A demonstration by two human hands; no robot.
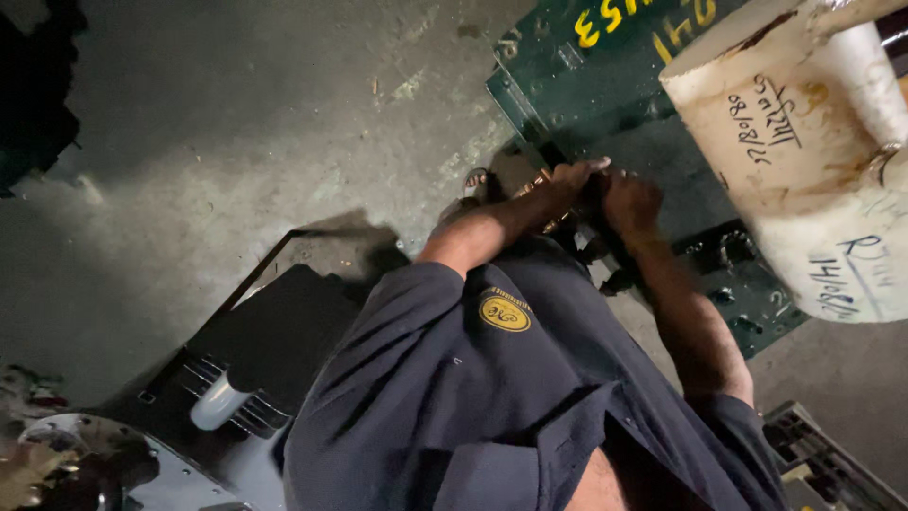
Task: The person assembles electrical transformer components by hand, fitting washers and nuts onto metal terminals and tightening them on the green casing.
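Note:
My left hand (pixel 570 180) and my right hand (pixel 629 202) meet over the edge of a green metal machine base (pixel 605 104). Both are closed around a dark metal part (pixel 596 237) that stands on the base. A brass-coloured piece (pixel 556 223) shows just under my left hand. What the part is stays hidden by my fingers and the shadow. My dark blue shirt (pixel 492 397) with a round yellow badge fills the lower middle of the view.
A big cream cylinder (pixel 813 161) with handwriting lies at the right, on the green base. Several dark bolts or knobs (pixel 728 248) sit on the base near my right forearm. A sandalled foot (pixel 476 180) rests on the concrete floor (pixel 236 142). A black grated cover (pixel 255 369) lies at lower left.

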